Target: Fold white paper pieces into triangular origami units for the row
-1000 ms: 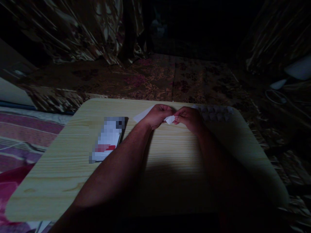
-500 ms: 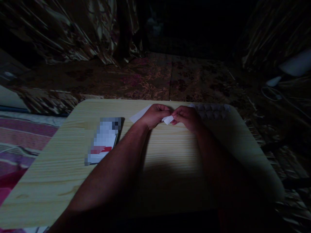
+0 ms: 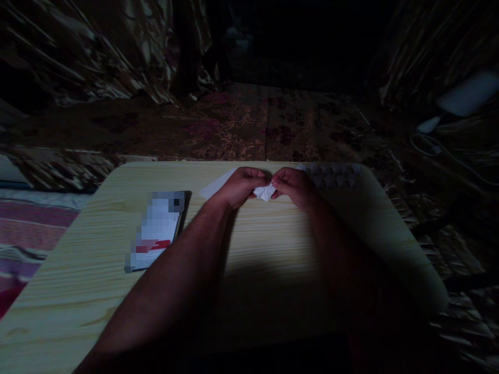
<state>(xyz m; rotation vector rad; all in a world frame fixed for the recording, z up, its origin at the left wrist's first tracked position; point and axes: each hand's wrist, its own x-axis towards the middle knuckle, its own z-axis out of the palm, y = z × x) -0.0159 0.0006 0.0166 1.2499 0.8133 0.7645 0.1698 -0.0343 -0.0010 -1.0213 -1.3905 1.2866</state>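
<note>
— While looking toward the middle of the far edge, spotting what?

— Folded white paper (image 3: 264, 192), creased into a small pointed shape, over the far part of the worktop (image 3: 273, 249). Raised or resting there? Cannot tell.

— Held how?

— Pinched from both sides: by left hand (image 3: 245, 186), with thumb over the paper and fingers curled in; by right hand (image 3: 292, 186), with thumb and fingertips closed on the opposite edge.

— Blocking any of the view?

— Yes, hiding both ends of the paper behind fingers. Also covering, with left hand, part of a flat white sheet (image 3: 215, 185) on the worktop.

— And on the right?

— Just past right hand, two rows of small dim pieces (image 3: 335, 177) near the far right corner, partly screened by that hand.

— Near left forearm (image 3: 167, 275)?

— Just beside it, a flat pixelated item (image 3: 156, 228), mostly white with a red patch; too blurred to name.

— Farther out?

— Beyond the far edge, dark patterned cloth (image 3: 234, 124); to the left, striped bedding (image 3: 35, 228); to the right, well apart, a pale object (image 3: 470, 93) near a looped cable (image 3: 425, 145).
</note>
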